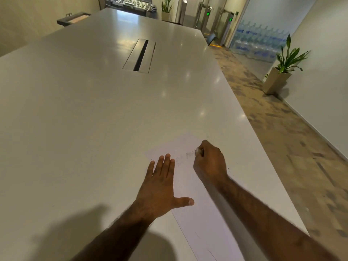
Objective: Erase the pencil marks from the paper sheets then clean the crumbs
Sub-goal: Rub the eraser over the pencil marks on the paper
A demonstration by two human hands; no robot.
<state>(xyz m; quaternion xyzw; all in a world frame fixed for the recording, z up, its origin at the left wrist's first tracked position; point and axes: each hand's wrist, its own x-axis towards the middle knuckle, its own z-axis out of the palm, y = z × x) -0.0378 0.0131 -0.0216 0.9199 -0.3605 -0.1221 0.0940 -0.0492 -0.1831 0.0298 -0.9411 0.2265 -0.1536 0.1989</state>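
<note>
Paper point(188, 185) lies on the counter point(94, 119); left hand point(160, 187) presses it with straight fingers point(162, 163), right hand point(210, 162) fingers grip a small eraser point(198, 151) on the pencil marks point(188, 154).

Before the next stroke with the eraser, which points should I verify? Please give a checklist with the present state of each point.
1. Left hand lies flat with straight fingers on the paper sheet, steadying it: ok.
2. Right hand grips the eraser, which is mostly hidden: ok.
3. Eraser sits at the pencil marks: ok.
4. Marks all gone: not ok, faint grey traces show.
5. Crumbs cleaned: not ok, dark specks lie on the table beside the right hand.
6. Another sheet underneath: cannot tell.
</note>
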